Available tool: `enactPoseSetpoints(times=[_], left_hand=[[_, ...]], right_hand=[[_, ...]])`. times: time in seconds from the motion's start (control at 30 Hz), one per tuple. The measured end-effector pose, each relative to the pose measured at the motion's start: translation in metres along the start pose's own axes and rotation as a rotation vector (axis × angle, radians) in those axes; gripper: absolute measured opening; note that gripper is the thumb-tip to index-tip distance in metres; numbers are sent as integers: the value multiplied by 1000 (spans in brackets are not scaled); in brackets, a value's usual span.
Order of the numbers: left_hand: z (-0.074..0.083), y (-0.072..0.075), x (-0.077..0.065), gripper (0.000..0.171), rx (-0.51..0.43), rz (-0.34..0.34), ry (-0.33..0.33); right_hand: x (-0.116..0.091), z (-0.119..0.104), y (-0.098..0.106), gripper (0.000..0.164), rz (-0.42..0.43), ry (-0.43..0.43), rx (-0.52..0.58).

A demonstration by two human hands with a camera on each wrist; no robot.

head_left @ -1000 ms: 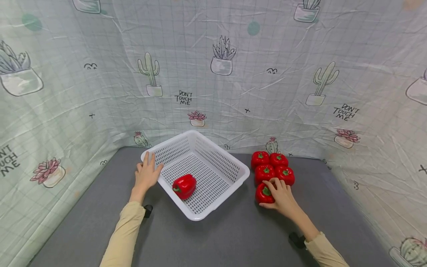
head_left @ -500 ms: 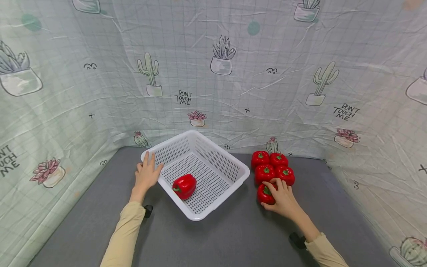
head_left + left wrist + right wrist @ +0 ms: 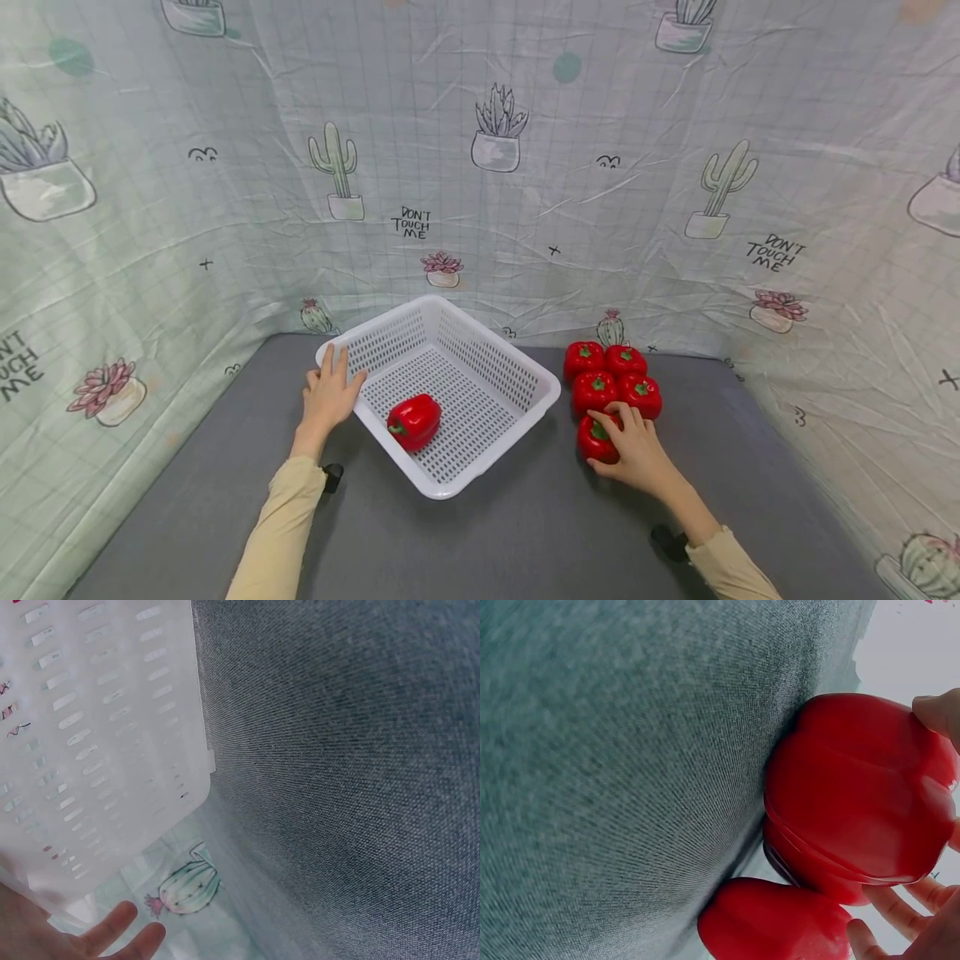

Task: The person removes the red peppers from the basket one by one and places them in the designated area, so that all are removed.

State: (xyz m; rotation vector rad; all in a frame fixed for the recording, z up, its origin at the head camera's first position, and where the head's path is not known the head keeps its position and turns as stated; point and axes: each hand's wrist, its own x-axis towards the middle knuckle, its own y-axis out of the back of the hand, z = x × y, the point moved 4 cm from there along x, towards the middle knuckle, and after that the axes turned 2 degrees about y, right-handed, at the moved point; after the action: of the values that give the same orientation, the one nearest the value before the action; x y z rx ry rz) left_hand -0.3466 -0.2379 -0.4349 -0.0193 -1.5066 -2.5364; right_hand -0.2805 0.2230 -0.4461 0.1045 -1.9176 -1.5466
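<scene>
My right hand (image 3: 637,450) curls thumb and fingers around a red bell pepper (image 3: 595,442), the nearest of a cluster on the grey table. In the right wrist view this bell pepper (image 3: 862,787) stands on the surface, with the thumb on one side and fingers on the other. My left hand (image 3: 328,398) rests with extended fingers at the left corner of a white perforated plastic basket (image 3: 495,458). The left wrist view shows fingertips (image 3: 146,941) extended beside the basket's outer wall (image 3: 112,712). Another red bell pepper (image 3: 415,422) lies on its side in the basket.
Several more red bell peppers (image 3: 594,392) stand upright close together behind the held one. A cloth (image 3: 555,200) printed with cacti hangs along the back and sides of the grey table (image 3: 510,542).
My right hand and the bell pepper it holds have shifted slightly to the right since one second ago. My left hand and the basket stay put; the head view has tilted a little.
</scene>
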Motion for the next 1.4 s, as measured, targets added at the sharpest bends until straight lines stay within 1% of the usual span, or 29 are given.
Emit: enactPoseSetpoints(times=[0.3,0.5,0.63,0.97,1.0,1.03,1.13,1.23,1.27,1.4], left_hand=[[0,0,-1,69,5,3,7],[-1,0,0,69,8,0,7],[-2,1,0,69,11,-5,8],[0,0,2,70,-23,-20,-8],[0,0,2,71,-29,-21,-4],[-4,-2,4,72,-25,0,-15],[-3,-2,3,75,-32,-5,-8],[-3,-2,3,73,-43,6,-6],[1,1,0,71,-53,-14,8],[3,2,0,68,-34,-17,11]], right_hand=[[0,-1,-1,73,9,5,-5],[4,-6,3,72,27,8,-7],[9,-11,9,69,45,16,5],[30,-27,35,59,132,104,66],[32,-30,38,58,133,110,72],[35,-32,42,57,133,118,80],[42,-40,50,55,128,139,95],[50,-47,57,54,131,168,113],[53,-49,60,54,136,181,114],[65,-57,68,53,163,240,120]])
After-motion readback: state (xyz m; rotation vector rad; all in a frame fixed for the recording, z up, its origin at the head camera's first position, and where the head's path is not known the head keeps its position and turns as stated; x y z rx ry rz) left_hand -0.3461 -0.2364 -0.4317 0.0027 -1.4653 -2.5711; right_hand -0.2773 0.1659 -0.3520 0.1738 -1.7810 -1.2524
